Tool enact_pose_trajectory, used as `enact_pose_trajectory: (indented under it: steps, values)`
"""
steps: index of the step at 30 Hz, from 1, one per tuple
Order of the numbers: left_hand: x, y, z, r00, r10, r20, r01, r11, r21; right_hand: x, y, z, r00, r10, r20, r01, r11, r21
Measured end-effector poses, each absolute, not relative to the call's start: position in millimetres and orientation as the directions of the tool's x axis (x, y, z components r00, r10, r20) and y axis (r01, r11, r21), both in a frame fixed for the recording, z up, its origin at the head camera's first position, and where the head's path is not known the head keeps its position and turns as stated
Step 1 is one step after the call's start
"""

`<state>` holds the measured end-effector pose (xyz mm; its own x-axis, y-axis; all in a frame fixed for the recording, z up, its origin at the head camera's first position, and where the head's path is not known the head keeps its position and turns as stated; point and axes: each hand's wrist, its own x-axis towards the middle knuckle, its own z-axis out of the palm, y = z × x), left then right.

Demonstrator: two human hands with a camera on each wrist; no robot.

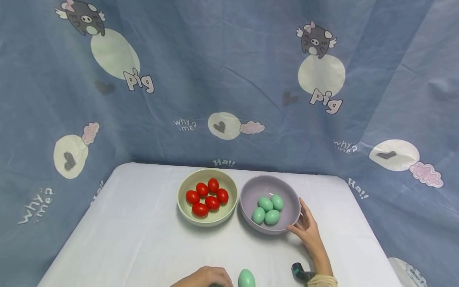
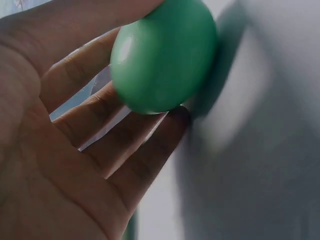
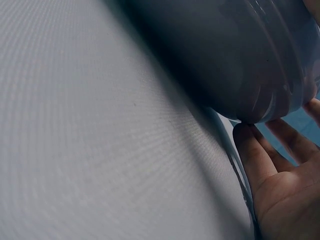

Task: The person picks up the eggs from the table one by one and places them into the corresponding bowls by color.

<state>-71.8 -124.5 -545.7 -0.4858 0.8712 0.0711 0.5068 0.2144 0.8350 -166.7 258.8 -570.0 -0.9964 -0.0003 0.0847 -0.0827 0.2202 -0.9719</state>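
At the near edge of the head view, my left hand [image 1: 209,276] is partly cut off, with a bit of green under its fingers. The left wrist view shows that hand [image 2: 75,135] pinching a smooth green egg [image 2: 162,57] between thumb and fingers, close to the white surface. Another green egg [image 1: 246,278] lies on the table just right of the hand. My right hand [image 1: 306,227] holds the right side of a purple bowl [image 1: 247,199], thumb at the near side and fingers round the outer wall. Several green eggs [image 1: 265,203] lie inside that bowl.
Left of the purple bowl stands a pale green bowl [image 1: 182,198] with several red egg-shaped pieces [image 1: 212,203] in it. Both bowls are on a white-covered table [image 1: 118,231]. A blue printed curtain [image 1: 229,79] hangs behind the far edge.
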Motion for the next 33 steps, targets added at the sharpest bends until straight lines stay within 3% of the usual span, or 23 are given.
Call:
enact_pose_trajectory:
  steps: [10,18,25,33]
  values:
    - [-74.5,-127.6,-545.4,-0.496,0.862,0.100,0.488,0.181,0.854,-167.3,259.0,-569.1,-0.994,-0.010,0.106,-0.106,0.195,-0.975]
    - [-86.5,-129.4,-537.0,-0.622,0.780,0.075,0.435,0.264,0.861,-167.9,258.5,-569.5,-0.994,-0.012,0.109,-0.110,0.193,-0.975]
    - [-111.3,-125.9,-523.4,-0.631,0.744,0.218,0.598,0.287,0.749,-167.3,258.3,-569.6,-0.995,-0.013,0.100,-0.100,0.201,-0.974]
    - [-149.1,-109.1,-489.1,-0.602,0.737,0.307,0.676,0.266,0.687,-166.3,258.6,-570.4,-0.995,-0.015,0.103,-0.104,0.196,-0.975]
